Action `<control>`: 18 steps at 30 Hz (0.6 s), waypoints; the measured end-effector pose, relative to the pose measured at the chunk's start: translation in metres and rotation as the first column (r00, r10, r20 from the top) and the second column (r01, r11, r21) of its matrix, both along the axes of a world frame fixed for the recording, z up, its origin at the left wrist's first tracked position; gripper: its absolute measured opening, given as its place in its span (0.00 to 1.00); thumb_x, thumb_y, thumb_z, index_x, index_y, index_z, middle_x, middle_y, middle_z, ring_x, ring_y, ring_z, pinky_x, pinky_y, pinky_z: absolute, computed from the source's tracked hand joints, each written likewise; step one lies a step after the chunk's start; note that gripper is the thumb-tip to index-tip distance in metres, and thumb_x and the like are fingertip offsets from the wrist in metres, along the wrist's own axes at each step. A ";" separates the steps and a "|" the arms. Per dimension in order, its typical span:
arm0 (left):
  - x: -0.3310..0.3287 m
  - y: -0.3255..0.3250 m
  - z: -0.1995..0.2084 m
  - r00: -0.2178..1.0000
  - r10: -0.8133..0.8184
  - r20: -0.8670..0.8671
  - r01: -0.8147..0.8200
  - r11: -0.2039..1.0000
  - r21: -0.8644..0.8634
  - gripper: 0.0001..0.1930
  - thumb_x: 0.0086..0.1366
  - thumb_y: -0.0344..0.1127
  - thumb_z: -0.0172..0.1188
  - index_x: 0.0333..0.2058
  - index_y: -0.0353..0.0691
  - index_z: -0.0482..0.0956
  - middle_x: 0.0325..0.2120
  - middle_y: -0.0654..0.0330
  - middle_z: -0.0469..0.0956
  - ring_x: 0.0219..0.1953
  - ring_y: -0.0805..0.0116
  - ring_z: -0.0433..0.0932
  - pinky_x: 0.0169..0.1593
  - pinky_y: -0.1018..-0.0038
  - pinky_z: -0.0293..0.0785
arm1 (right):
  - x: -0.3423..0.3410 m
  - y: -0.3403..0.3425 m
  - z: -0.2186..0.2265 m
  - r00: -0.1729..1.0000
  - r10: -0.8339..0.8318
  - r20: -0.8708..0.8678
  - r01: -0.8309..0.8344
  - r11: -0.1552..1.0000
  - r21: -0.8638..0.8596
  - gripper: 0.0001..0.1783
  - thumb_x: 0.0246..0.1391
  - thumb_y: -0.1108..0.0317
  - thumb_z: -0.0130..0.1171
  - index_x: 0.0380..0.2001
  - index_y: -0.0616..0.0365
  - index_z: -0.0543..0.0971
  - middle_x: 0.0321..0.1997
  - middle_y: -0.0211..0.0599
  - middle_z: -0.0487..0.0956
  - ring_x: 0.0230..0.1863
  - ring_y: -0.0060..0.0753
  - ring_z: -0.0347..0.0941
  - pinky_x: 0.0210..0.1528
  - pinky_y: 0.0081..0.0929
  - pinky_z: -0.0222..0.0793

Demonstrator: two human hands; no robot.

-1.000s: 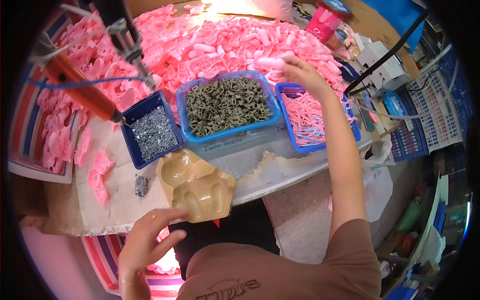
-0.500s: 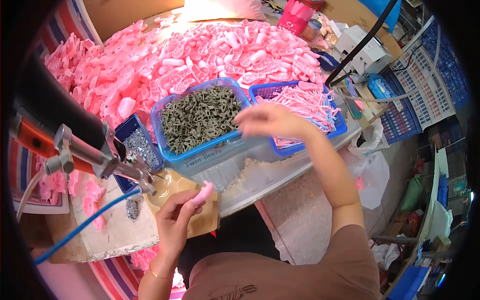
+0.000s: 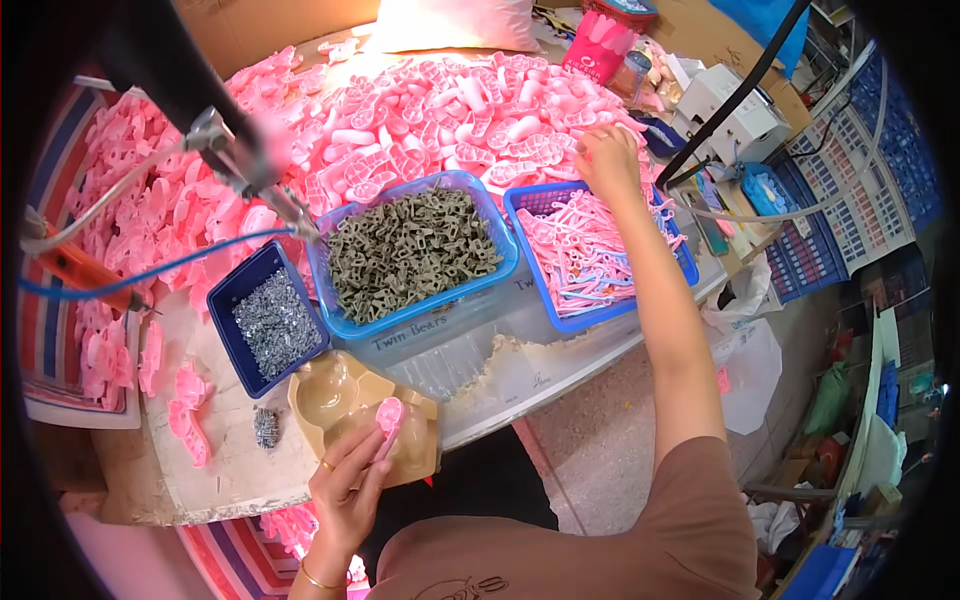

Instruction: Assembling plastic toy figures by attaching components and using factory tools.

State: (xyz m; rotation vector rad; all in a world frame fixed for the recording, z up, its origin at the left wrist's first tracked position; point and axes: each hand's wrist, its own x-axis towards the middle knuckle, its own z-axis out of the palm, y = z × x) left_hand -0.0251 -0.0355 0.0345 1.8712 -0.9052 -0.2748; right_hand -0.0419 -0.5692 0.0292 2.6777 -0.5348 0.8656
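Observation:
My left hand pinches a small pink plastic shell piece, its hollow rounded end facing up, above a tan moulded fixture. My right hand reaches to the far right, at the edge of a heap of pink plastic shell parts. Its fingers curl down against the parts, and whatever they grip is hidden. Nearer than that hand is a blue basket of thin pink and light-blue plastic strips. Left of it stands a blue tub filled with small grey-green clip-like pieces.
A dark blue tray holds small silvery metal parts. Above it hang a metal arm tip and an orange screwdriver-like tool with a blue hose. Loose pink pieces lie at the left. A black rod slants at the right.
My right hand has moved from above the tubs to the far right edge of the pink heap. My left hand has turned its pink piece upward. The orange tool has swung away to the left.

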 end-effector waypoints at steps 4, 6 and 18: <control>-0.006 0.005 0.002 1.000 -0.013 0.005 0.013 0.999 0.030 0.18 0.57 0.22 0.67 0.48 0.35 0.82 0.46 0.49 0.81 0.45 0.56 0.82 0.49 0.69 0.78 | 0.000 -0.001 0.020 0.974 -0.079 0.211 0.030 0.973 0.228 0.10 0.49 0.61 0.64 0.31 0.54 0.83 0.37 0.42 0.83 0.47 0.49 0.77 0.53 0.45 0.69; -0.007 0.003 -0.001 1.000 -0.019 0.025 0.018 0.999 0.040 0.18 0.56 0.22 0.67 0.47 0.35 0.83 0.46 0.50 0.81 0.46 0.56 0.81 0.49 0.68 0.78 | 0.012 -0.023 0.006 0.983 -0.103 0.150 0.073 0.979 0.192 0.13 0.51 0.58 0.64 0.33 0.56 0.83 0.38 0.49 0.83 0.45 0.53 0.78 0.48 0.45 0.72; -0.015 0.017 -0.016 0.878 -0.148 0.455 0.092 0.986 0.142 0.20 0.53 0.33 0.72 0.46 0.39 0.82 0.42 0.58 0.81 0.40 0.60 0.82 0.42 0.69 0.80 | 0.056 -0.029 0.025 0.931 -0.330 -0.157 0.333 0.943 -0.009 0.32 0.64 0.42 0.43 0.33 0.59 0.85 0.33 0.55 0.83 0.36 0.58 0.81 0.43 0.53 0.75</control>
